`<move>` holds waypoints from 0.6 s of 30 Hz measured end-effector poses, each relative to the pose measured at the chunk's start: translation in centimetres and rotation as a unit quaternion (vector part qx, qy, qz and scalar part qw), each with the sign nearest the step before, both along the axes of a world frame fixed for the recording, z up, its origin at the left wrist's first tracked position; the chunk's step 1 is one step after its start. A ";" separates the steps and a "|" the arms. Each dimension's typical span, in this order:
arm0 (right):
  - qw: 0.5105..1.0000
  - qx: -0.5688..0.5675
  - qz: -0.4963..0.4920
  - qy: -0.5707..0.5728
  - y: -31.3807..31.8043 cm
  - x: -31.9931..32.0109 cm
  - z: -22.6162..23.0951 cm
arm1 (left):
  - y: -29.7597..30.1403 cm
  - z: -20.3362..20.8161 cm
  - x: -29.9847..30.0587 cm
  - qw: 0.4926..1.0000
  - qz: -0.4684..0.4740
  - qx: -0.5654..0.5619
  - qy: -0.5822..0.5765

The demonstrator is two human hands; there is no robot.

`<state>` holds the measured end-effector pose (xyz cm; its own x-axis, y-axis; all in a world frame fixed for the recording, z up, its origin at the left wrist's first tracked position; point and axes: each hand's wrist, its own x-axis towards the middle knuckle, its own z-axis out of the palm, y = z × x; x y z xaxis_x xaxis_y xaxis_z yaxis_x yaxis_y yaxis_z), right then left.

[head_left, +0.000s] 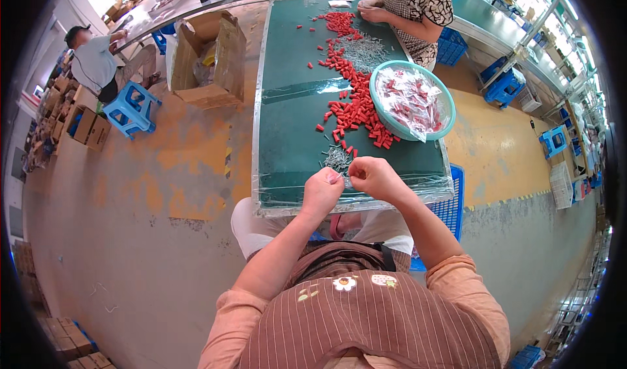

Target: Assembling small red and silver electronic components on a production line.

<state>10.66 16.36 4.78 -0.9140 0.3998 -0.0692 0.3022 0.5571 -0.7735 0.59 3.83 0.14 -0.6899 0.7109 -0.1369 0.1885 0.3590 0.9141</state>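
Note:
Close to the table's near edge, my left hand is closed in a pinch, with a small clear plastic bag showing at its fingertips. Beside it, almost touching, my right hand has its fingers pressed together; what they grip, if anything, is hidden. A small heap of grey metal screws lies just beyond both hands. Past that heap spreads a long pile of short red plastic plugs. To the right, a turquoise basin holds many clear bags with red pieces inside.
The green tabletop carries another screw pile farther off. A co-worker works at its far right. On the left are an open cardboard box, a blue stool and another person. A blue crate stands beside my legs.

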 end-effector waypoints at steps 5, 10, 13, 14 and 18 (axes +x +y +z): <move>0.975 0.217 0.052 0.000 -1.2 -0.2 1.1 | 0.1 -0.3 0.2 1.000 -0.005 0.004 0.001; 0.956 0.271 0.109 -0.013 -1.6 0.0 1.6 | 0.5 -1.0 -0.2 0.999 -0.006 -0.016 -0.030; 0.963 0.241 0.123 0.005 -1.3 0.1 2.0 | 0.5 -1.7 -0.5 0.998 -0.004 -0.032 -0.052; 0.966 0.223 0.129 0.005 -1.0 0.1 2.2 | 0.5 -1.8 -0.5 0.998 -0.003 -0.039 -0.055; 0.985 0.164 0.037 0.032 1.3 0.1 1.6 | 0.1 -2.2 -0.7 0.999 0.008 -0.027 -0.029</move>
<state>10.72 17.69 6.35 -0.9401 0.3223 0.1107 0.2077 0.7994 -0.5637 -0.15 3.97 -2.03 -0.6907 0.6904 -0.2152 0.1289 0.4104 0.9028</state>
